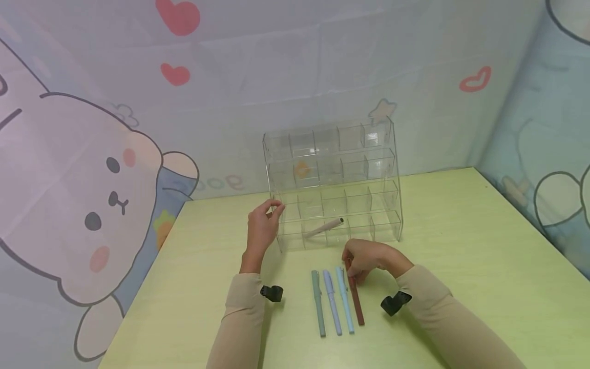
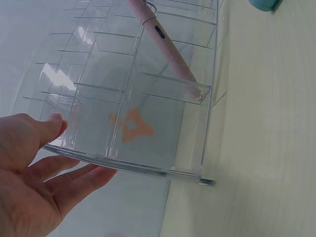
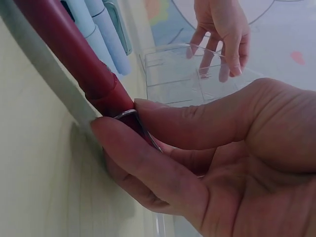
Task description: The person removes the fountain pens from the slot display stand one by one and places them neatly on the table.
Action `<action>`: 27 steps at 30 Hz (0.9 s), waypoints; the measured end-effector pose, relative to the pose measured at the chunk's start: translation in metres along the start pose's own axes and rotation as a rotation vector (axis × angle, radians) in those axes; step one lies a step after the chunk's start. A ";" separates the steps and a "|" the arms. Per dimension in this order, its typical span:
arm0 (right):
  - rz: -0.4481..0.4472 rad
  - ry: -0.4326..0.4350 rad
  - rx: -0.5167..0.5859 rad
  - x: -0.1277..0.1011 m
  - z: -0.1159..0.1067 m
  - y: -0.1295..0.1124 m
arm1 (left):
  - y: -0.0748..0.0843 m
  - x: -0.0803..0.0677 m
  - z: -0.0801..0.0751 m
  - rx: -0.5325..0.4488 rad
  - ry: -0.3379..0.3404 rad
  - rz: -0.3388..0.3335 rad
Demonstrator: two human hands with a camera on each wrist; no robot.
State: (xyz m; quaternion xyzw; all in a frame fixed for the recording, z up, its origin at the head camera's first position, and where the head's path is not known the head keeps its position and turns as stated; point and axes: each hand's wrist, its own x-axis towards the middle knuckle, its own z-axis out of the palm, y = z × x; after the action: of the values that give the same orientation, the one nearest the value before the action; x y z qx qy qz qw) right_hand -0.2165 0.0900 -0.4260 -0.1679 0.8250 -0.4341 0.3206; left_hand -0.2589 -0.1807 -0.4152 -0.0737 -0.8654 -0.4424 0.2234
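Observation:
A clear acrylic rack [image 1: 333, 186] with several tiers of small compartments stands on the table. My left hand [image 1: 262, 225] holds the rack's left side edge, the thumb on the inner face and the fingers outside in the left wrist view. With thumb and fingers, my right hand [image 1: 371, 256] pinches the capped end of a dark red pen [image 1: 356, 305] by its metal clip [image 3: 129, 113]. The pen's other end points toward me. A pale pink pen [image 1: 324, 227] leans tilted in the rack's lowest tier, its upper end to the right.
Left of the red pen, a light blue pen [image 1: 344, 302], a lavender pen [image 1: 332, 302] and a green pen [image 1: 318, 302] lie side by side on the yellow-green table [image 1: 184, 307]. Behind the rack hangs a cartoon-printed cloth [image 1: 295, 61].

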 end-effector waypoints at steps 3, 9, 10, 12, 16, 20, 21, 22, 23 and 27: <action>-0.007 0.008 -0.031 0.000 0.001 0.000 | -0.002 0.000 0.000 -0.006 -0.007 -0.022; -0.035 0.035 -0.056 -0.002 0.004 0.005 | -0.004 -0.001 0.003 -0.010 -0.030 -0.053; -0.040 0.038 -0.050 -0.003 0.004 0.005 | -0.004 -0.001 0.004 -0.013 -0.033 -0.052; -0.052 0.041 -0.047 -0.003 0.004 0.006 | -0.003 -0.001 0.004 -0.018 -0.033 -0.051; -0.064 0.051 -0.069 -0.002 0.003 0.007 | -0.002 0.000 0.004 -0.018 -0.031 -0.039; -0.059 0.060 -0.082 0.000 0.003 0.006 | -0.002 0.001 0.003 -0.005 -0.018 -0.028; -0.056 0.061 -0.086 0.000 0.004 0.006 | -0.002 0.001 0.003 -0.005 -0.015 -0.024; -0.053 0.064 -0.089 0.000 0.004 0.005 | -0.002 0.001 0.002 -0.003 -0.013 -0.022; -0.052 0.067 -0.098 0.000 0.004 0.004 | -0.002 0.001 0.002 -0.003 -0.011 -0.020; -0.071 0.066 -0.163 0.001 0.004 0.000 | -0.002 0.002 0.000 -0.005 -0.006 -0.022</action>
State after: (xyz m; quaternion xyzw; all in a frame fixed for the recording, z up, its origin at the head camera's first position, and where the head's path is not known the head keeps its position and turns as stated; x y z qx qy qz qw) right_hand -0.2143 0.0872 -0.4283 -0.2081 0.8613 -0.3817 0.2628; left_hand -0.2611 -0.1821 -0.4159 -0.0663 -0.8657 -0.4467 0.2158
